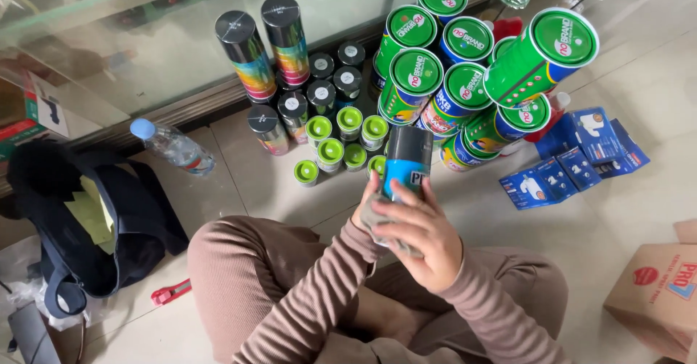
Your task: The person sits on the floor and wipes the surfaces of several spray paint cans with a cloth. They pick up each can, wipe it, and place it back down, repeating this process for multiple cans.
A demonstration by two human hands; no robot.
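Note:
I sit on a tiled floor and hold a spray can (406, 162) with a blue label and a dark grey cap upright in front of my knees. My right hand (428, 237) wraps around the can's lower body from the front. My left hand (365, 205) is against the can's left side with a grey cloth (375, 224) pressed to it. The can's base is hidden behind my fingers.
Beyond the can stand small green-capped cans (341, 142), black-capped spray cans with rainbow labels (290, 81) and a pile of green-lidded tins (465, 81). Blue boxes (573, 162) lie right, a cardboard box (657, 291) at far right. Left: water bottle (174, 146), black bag (94, 219), red cutter (170, 291).

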